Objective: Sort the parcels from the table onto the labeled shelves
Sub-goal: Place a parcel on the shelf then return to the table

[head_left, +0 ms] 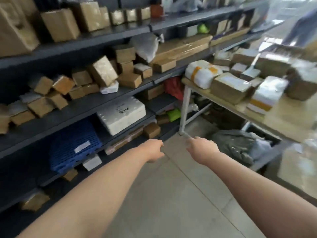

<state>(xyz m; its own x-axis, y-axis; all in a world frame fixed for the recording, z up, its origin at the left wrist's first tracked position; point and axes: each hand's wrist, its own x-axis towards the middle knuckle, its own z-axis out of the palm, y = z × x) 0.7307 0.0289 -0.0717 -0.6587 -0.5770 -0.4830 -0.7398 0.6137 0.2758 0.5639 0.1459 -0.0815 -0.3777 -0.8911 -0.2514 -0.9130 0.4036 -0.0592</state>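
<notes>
Both arms reach forward over the floor, and both hands hold nothing. My left hand (154, 150) hangs with loosely curled fingers in front of the lower shelves. My right hand (202, 146) is relaxed just below the table's white leg (184, 107). The wooden table (281, 115) at the right carries several parcels: a white bag with orange tape (200, 73), a brown box with a label (229, 86), a white and orange packet (265, 93) and more boxes behind. The dark shelves (77, 107) at the left hold many brown boxes.
A white foam box (121, 114) and a blue crate (73, 145) sit on lower shelves. Grey bags (235, 145) lie under the table. A red bag (173, 86) and a green item (174, 114) sit between shelf and table. Bare floor (171, 194) lies ahead.
</notes>
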